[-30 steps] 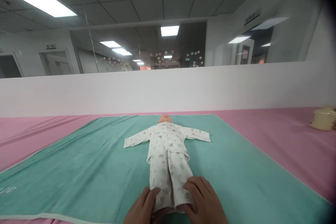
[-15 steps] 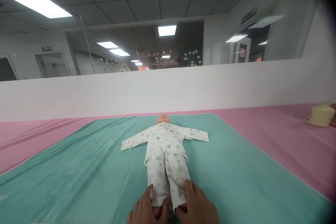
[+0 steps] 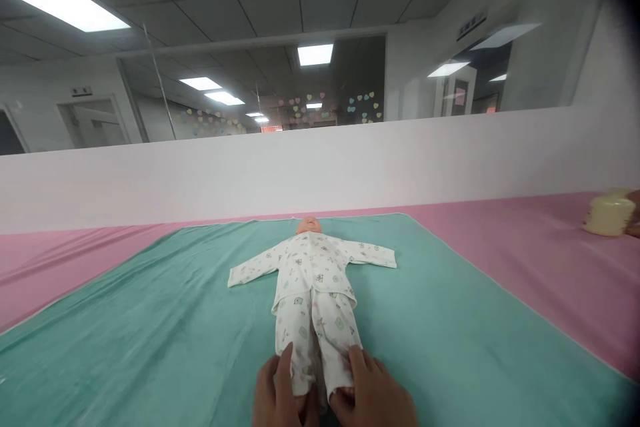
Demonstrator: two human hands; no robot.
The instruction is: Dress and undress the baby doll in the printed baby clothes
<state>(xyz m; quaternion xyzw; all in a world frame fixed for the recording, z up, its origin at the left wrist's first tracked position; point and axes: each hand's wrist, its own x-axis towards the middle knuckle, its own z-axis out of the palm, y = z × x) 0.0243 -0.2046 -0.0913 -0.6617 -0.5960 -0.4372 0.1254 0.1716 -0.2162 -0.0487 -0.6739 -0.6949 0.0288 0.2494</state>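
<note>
A baby doll [image 3: 313, 280] lies on its back mid-scene on a teal blanket [image 3: 150, 327], head at the far end. Nearest, the left hand [image 3: 285, 392] and right hand [image 3: 374, 390] each grip a cuff of its printed pants [image 3: 294, 327]. Far right, a yellow container [image 3: 607, 215] stands on pink cloth [image 3: 530, 253].

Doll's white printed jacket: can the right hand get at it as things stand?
Likely yes, with a forward reach: the right hand is low on a trouser leg, and the jacket lies uncovered beyond it, with nothing seen standing between.
</note>
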